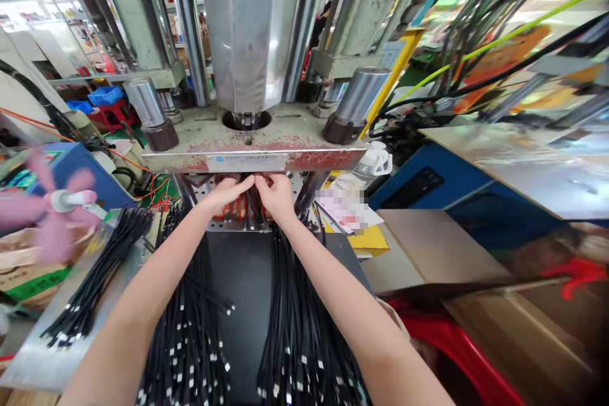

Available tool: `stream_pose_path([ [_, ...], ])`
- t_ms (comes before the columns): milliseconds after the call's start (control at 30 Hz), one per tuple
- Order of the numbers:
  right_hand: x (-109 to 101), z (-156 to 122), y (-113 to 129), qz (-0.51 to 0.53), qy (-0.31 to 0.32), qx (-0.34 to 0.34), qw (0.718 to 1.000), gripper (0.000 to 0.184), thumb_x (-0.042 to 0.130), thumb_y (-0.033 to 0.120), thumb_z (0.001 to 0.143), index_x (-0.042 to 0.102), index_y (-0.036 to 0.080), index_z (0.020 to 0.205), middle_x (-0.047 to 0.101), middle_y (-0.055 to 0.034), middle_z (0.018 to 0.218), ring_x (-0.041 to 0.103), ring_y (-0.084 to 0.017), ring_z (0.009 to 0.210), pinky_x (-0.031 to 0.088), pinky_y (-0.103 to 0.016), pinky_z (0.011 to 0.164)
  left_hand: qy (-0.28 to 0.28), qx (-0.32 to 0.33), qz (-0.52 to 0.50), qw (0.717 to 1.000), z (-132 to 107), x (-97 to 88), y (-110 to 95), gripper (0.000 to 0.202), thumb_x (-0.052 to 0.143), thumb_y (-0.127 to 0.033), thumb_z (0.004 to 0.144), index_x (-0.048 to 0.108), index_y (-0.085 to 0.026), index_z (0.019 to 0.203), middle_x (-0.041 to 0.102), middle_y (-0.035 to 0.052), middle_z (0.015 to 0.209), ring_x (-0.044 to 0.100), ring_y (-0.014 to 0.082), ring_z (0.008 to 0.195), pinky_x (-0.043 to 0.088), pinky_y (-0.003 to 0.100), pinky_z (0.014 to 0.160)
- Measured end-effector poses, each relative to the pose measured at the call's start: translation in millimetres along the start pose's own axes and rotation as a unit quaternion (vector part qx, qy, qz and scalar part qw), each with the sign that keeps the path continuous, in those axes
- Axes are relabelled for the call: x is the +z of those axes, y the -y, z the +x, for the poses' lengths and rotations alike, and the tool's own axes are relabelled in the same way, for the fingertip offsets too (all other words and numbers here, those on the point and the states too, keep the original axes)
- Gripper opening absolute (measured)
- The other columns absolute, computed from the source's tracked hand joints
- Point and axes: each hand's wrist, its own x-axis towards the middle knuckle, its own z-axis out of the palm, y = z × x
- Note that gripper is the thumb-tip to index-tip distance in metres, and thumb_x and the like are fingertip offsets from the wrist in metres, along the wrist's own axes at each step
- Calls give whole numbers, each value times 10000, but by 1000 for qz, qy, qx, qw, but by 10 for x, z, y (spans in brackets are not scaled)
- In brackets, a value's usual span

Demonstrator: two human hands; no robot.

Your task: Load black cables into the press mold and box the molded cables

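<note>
Both hands reach under the front plate [304,160] of a press. My left hand [229,193] has its thumb and fingers pinched together at the top of short black cables [250,210] hanging at the mould. Right beside it, my right hand [276,195] pinches at the same spot, the two thumbs nearly touching. The cable ends between the fingers are partly hidden by the hands and the plate. Below my arms, two thick bundles of black cables with silver connectors, a left bundle [193,330] and a right bundle [297,330], lie on a black table [242,304].
Another bundle of black cables [102,273] lies on a metal shelf [35,355] at left, near a pink fan [59,202]. Steel columns [193,32] flank the press ram [250,32]. Papers [339,206], cardboard boxes [518,323] and a red stool [442,342] stand right.
</note>
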Motion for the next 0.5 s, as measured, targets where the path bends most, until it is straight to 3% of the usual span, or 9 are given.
stream_pose_path([
  [100,-174,-246,-4,102,-39,-1,994,300,486,405,880,644,160,951,653,-36,771,602,-154,659,491,-284,659,72,-21,-213,974,-252,217,-52,499,781,-464,663,591,-126,976,677,81,867,679,205,794,549,339,735],
  [167,-299,-411,-37,45,-86,-5,995,279,519,369,862,628,172,1027,646,-63,890,594,-156,691,497,-308,686,82,-58,-326,940,-434,350,-35,494,850,-333,586,569,-142,944,655,32,818,673,171,718,565,335,705],
  [200,-352,-485,-49,6,-77,-16,997,268,535,349,851,633,174,1029,639,-74,923,589,-159,699,496,-315,692,80,-81,-352,929,-517,407,-18,472,855,-301,579,558,-149,912,635,7,775,665,156,676,573,336,682],
  [267,-427,-602,-51,-55,0,-52,997,226,539,321,848,659,179,975,640,-75,913,592,-169,716,490,-319,700,82,-119,-370,918,-661,496,12,422,836,-300,612,545,-152,880,599,-20,721,629,126,575,567,304,579],
  [333,-480,-670,-36,-100,59,-78,990,214,503,308,872,677,185,873,648,-65,829,605,-184,737,479,-317,709,94,-152,-360,916,-786,546,18,390,805,-319,659,547,-145,894,597,-13,719,553,80,461,467,208,421],
  [400,-568,-713,-46,-145,22,-66,987,263,468,326,884,678,181,820,659,-72,787,614,-202,758,469,-325,724,126,-196,-344,909,-921,556,-8,355,780,-316,695,554,-125,892,595,-3,686,432,27,369,293,139,330],
  [500,-917,-869,-204,-189,-94,43,977,349,439,405,870,679,153,835,661,-84,705,607,-216,675,464,-327,660,181,-236,-347,890,-1178,479,-66,297,741,-321,752,568,-114,876,541,-32,588,299,-6,328,171,124,318],
])
